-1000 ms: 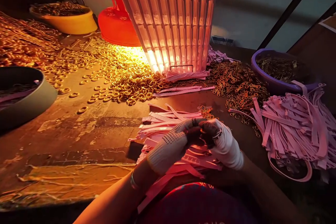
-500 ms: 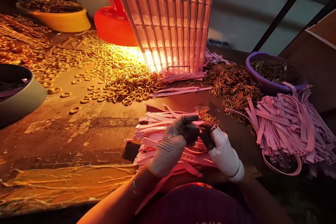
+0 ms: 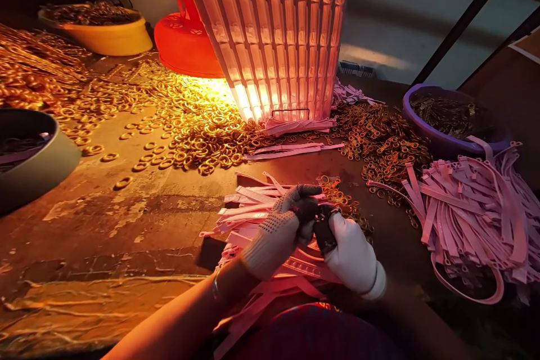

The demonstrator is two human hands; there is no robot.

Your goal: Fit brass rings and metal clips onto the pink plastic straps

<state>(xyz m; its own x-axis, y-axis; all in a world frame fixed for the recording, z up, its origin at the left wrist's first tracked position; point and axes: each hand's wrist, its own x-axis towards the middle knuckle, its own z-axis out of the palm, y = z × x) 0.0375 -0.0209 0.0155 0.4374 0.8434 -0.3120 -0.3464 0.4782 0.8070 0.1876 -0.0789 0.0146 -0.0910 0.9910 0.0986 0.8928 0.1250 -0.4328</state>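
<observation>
Both of my hands are gloved, their fingertips blackened, and they meet over a heap of pink straps (image 3: 248, 202). My left hand (image 3: 280, 230), in a dotted knit glove, has its thumb and fingers pinched together, the forefinger reaching over to the right. My right hand (image 3: 350, 247), in a white glove, is closed in a pinch right against the left fingertips. Whatever small piece sits between the fingers is hidden by them and by shadow. Just beyond the right fingers lies a small pile of brass-coloured metal links (image 3: 337, 191).
Loose gold rings (image 3: 211, 140) spread beneath a red lamp (image 3: 185, 45) beside a ribbed translucent panel (image 3: 287, 39). More metal links (image 3: 388, 146) and a purple basin (image 3: 415, 118) are at right, near a large pink strap pile (image 3: 472, 208). A grey bowl (image 3: 54, 157) and yellow bowl (image 3: 113, 36) stand left.
My right hand has moved left and slightly down, closing the small gap to the left fingertips. The whole view has shifted a little.
</observation>
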